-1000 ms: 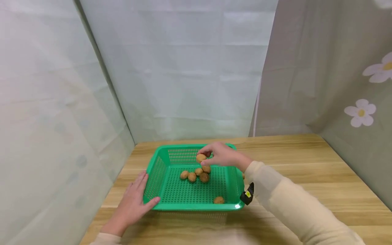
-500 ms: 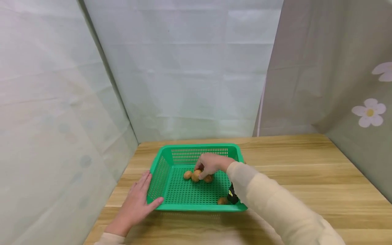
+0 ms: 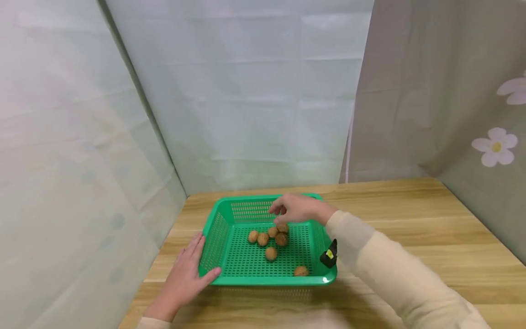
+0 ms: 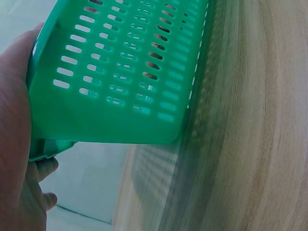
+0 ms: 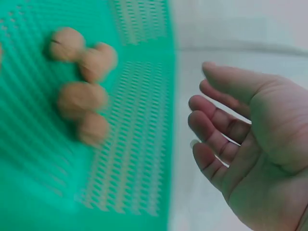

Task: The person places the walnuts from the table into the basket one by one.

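A green plastic basket (image 3: 269, 279) with slotted walls stands on the wooden table. My left hand (image 3: 182, 276) holds its near left corner, thumb along the near rim and fingers at the left side. In the left wrist view this hand (image 4: 17, 125) wraps the rim. Several walnuts (image 3: 263, 239) sit grouped on the basket's floor. One walnut (image 3: 270, 253) lies in front of the group, and another walnut (image 3: 301, 271) rests by the near wall. My right hand (image 3: 297, 208) hovers over the basket's back right part. Its fingers are loosely bent and hold nothing, as the right wrist view shows.
The wooden table (image 3: 402, 228) extends to the right of the basket. Pale cloth (image 3: 263, 100) hangs behind and at the left, and a grey cloth with white flowers (image 3: 495, 147) hangs at the right. A black strap with a yellow mark (image 3: 328, 256) sits by my right sleeve.
My right hand has lowered a walnut into the basket, let it go, and risen again with nothing in it. My left hand has stayed at the basket's corner.
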The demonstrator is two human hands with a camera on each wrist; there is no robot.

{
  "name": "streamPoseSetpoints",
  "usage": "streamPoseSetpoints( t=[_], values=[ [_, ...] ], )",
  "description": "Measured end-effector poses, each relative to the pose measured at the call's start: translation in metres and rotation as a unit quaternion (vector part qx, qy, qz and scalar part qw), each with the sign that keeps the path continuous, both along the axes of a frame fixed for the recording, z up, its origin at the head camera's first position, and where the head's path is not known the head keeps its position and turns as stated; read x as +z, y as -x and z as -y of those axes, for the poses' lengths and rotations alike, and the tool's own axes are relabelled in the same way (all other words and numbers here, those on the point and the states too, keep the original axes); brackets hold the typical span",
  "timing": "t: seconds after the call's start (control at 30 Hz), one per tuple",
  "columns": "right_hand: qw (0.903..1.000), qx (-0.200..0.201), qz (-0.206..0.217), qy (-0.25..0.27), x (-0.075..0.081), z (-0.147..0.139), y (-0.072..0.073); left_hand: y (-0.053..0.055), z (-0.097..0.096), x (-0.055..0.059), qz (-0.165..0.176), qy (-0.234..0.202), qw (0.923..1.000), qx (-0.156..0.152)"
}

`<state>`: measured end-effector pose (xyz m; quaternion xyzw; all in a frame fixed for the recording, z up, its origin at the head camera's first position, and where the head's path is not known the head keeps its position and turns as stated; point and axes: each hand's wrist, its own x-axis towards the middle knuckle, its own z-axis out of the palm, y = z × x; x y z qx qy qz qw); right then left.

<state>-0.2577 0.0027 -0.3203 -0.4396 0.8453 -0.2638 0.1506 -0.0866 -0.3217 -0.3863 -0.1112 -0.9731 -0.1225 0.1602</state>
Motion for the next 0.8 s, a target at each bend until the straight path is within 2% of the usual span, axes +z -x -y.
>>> streamPoseSetpoints(
  t=[0.1,0.2,0.33,0.43,0.5,0.6,0.8],
  values=[
    [0.9976,-0.025,0.004,0.065,0.014,-0.037,0.003,-0.002,0.002,0.001,-0.003,-0.005,1.0,0.003],
    [0.9885,-0.082,0.031,0.123,0.009,-0.078,0.004,-0.003,0.004,0.005,-0.004,-0.007,0.9999,0.006],
    [0.9737,-0.158,0.055,0.155,-0.03,-0.121,-0.001,-0.002,0.008,0.007,-0.001,-0.003,1.0,0.006],
    [0.9684,-0.187,0.057,0.155,-0.064,-0.139,-0.008,-0.001,0.008,0.007,0.002,0.0,1.0,0.005],
    [0.9647,-0.197,0.067,0.161,-0.083,-0.143,-0.014,0.0,0.008,0.009,0.004,0.0,1.0,0.007],
    [0.9577,-0.209,0.088,0.178,-0.103,-0.141,-0.019,0.0,0.008,0.011,0.005,-0.001,1.0,0.008],
    [0.9491,-0.232,0.089,0.193,-0.133,-0.132,-0.015,-0.001,0.004,0.011,0.005,-0.005,1.0,0.005]
  ],
)
